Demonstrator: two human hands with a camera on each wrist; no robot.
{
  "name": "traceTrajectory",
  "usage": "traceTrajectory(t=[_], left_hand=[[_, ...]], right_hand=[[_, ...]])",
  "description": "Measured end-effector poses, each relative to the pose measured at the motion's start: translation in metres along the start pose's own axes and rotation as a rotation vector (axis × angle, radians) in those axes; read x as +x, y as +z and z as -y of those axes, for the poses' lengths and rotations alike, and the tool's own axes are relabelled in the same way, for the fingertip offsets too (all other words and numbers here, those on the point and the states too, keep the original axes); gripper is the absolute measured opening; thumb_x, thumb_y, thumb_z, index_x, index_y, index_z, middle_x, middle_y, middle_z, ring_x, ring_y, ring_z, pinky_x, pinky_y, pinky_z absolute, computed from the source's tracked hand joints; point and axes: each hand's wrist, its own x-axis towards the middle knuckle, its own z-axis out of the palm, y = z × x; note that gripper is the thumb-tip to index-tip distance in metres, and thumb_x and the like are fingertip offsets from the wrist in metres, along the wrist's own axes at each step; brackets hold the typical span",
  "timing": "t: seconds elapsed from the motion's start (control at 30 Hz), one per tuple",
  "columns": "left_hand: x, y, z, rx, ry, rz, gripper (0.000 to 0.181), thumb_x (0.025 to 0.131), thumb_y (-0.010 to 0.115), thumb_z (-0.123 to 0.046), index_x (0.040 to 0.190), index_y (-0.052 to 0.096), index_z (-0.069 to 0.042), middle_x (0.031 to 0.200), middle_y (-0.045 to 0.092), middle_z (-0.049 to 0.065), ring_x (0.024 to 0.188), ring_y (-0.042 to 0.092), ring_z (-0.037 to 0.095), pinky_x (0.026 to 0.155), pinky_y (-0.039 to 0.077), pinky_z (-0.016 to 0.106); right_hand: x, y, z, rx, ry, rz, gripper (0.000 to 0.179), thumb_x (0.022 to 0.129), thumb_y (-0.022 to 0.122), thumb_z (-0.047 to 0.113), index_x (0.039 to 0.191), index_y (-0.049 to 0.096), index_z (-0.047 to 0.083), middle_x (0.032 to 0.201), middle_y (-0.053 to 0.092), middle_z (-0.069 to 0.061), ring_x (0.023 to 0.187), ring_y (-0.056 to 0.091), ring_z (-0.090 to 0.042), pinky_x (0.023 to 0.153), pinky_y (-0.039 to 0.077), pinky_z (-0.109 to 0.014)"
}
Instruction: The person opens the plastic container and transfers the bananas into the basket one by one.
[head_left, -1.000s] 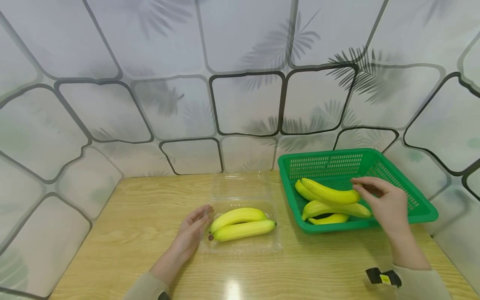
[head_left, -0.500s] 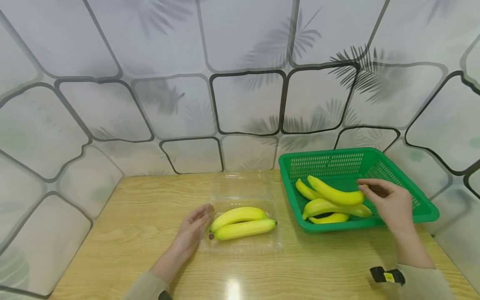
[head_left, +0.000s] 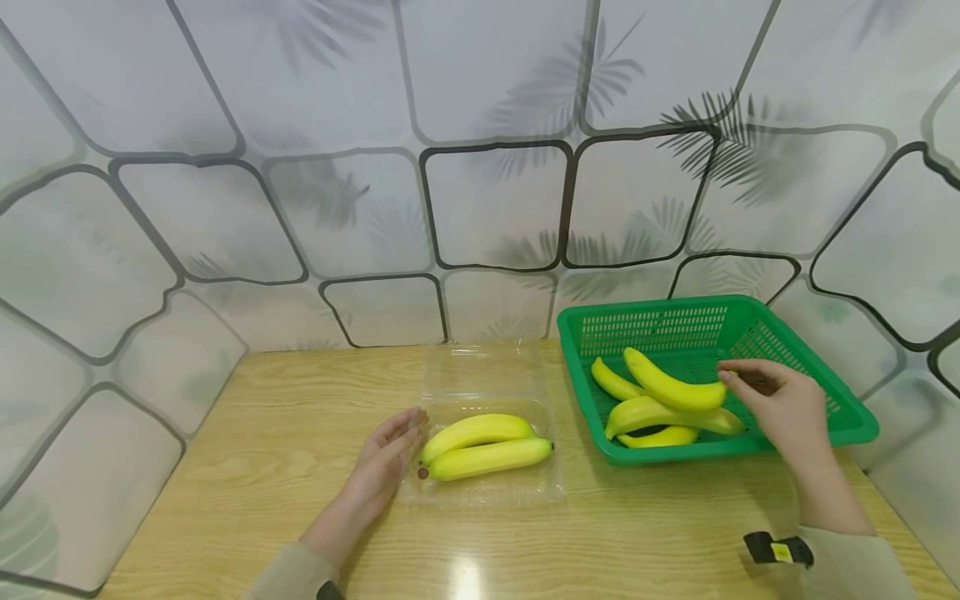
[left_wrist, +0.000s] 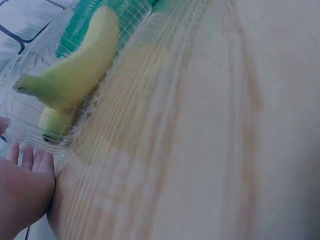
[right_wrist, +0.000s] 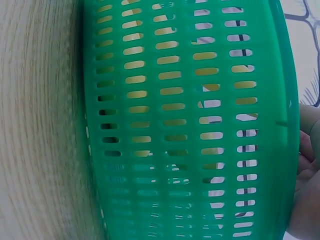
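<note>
My right hand (head_left: 783, 408) pinches the tip of a yellow banana (head_left: 670, 383) above the other bananas in the green basket (head_left: 716, 454). In the right wrist view the slotted basket wall (right_wrist: 187, 114) covers most of the scene, and only part of the right hand (right_wrist: 306, 195) shows. With fingers extended, my left hand (head_left: 381, 460) rests against the left side of an open clear plastic clamshell box (head_left: 495, 498). Inside the box lie two bananas side by side, a rear banana (head_left: 476, 432) and a front banana (head_left: 491, 461). The left wrist view shows the left hand's fingers (left_wrist: 45, 162) at the box's end.
Several bananas remain in the basket, including a greenish-yellow banana (head_left: 637, 417) under the held one. The clamshell's raised lid (head_left: 483, 371) stands toward the patterned wall (head_left: 491, 208). Both containers stand on a wood-grain table (head_left: 300, 425), the basket right of the box.
The held banana has shifted slightly right and its free end has swung a little up and right, with my right hand moving along. My left hand and the box stay put.
</note>
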Motion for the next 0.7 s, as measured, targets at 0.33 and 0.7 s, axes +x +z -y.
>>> traceTrajectory(t=[0.33, 0.7], left_hand=[[0.0005, 0.0001, 0.0007, 0.004, 0.001, -0.007, 0.059, 0.108, 0.051, -0.008, 0.161, 0.028, 0.006, 0.172, 0.029, 0.024, 0.163, 0.023, 0.034, 0.138, 0.014, 0.045], [-0.0004, 0.0001, -0.0003, 0.014, 0.004, 0.006, 0.059, 0.109, 0.05, -0.008, 0.161, 0.026, 0.007, 0.172, 0.027, 0.025, 0.164, 0.02, 0.037, 0.138, 0.013, 0.048]], right_hand=[[0.0011, 0.0017, -0.0012, -0.016, -0.015, -0.001, 0.027, 0.1, 0.075, 0.018, 0.116, 0.077, -0.003, 0.086, 0.057, 0.05, 0.076, 0.055, 0.023, 0.066, 0.047, -0.001], [0.0025, 0.0022, -0.0002, 0.005, 0.014, 0.034, 0.029, 0.101, 0.074, 0.02, 0.119, 0.076, -0.004, 0.088, 0.058, 0.049, 0.078, 0.057, 0.023, 0.067, 0.048, -0.001]])
